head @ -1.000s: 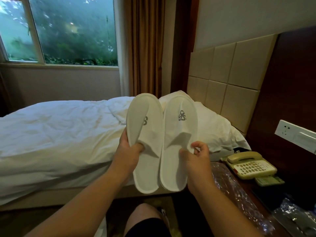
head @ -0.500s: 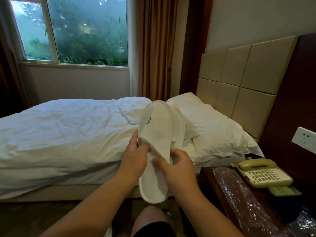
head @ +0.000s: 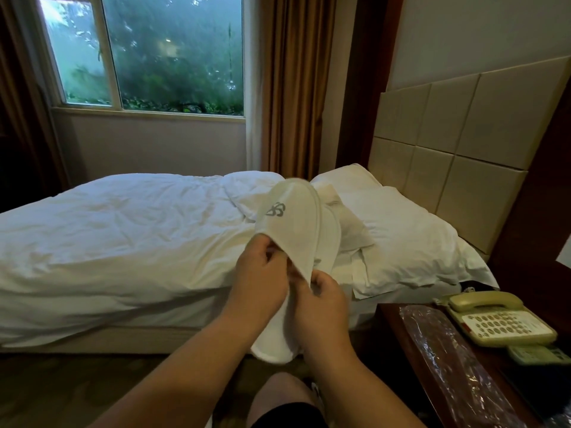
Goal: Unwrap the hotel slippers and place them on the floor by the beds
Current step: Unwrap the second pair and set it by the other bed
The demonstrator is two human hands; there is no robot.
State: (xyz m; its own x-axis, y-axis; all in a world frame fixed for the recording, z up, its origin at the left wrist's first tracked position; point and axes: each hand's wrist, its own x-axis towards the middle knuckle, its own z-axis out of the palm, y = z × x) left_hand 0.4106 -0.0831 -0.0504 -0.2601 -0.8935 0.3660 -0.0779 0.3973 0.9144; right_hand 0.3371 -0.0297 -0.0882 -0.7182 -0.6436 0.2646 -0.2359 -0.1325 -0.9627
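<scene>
Two white hotel slippers (head: 293, 223) with a grey logo are held upright and stacked one behind the other, in front of the bed. My left hand (head: 258, 274) pinches the open edge of the front slipper's upper. My right hand (head: 321, 299) grips the slippers from the right, fingers at the same edge. The rear slipper (head: 332, 239) shows only as a strip on the right. Clear plastic wrapping (head: 445, 359) lies on the nightstand to the right.
A bed (head: 123, 242) with a white duvet and pillows (head: 401, 239) stands straight ahead. The dark wooden nightstand (head: 398, 332) at the right holds a beige phone (head: 497, 319). Brown floor (head: 77, 384) runs along the bed, and my knee (head: 278, 396) is at the bottom.
The slippers were side by side; they are now stacked one behind the other. Both hands have come together at the front slipper's opening, and the view has shifted left and down.
</scene>
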